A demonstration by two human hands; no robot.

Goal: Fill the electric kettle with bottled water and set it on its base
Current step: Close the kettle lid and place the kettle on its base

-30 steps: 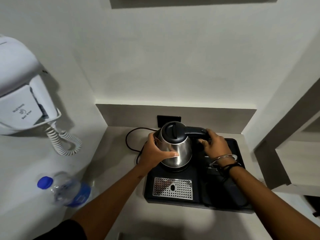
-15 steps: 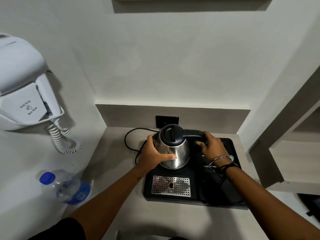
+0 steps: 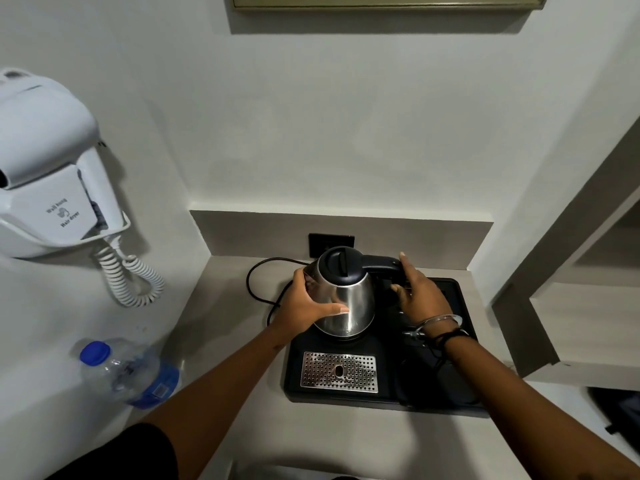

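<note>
kettle mid-frame on black tray; left hand cups its body, right hand open beside the handle; bare counter at left.

Two bare forearms reach in from the bottom of the frame; the left hand is unadorned, a black sleeve covering that upper arm. The right hand shows a thin silver bangle and a black cord bracelet at its wrist
</note>
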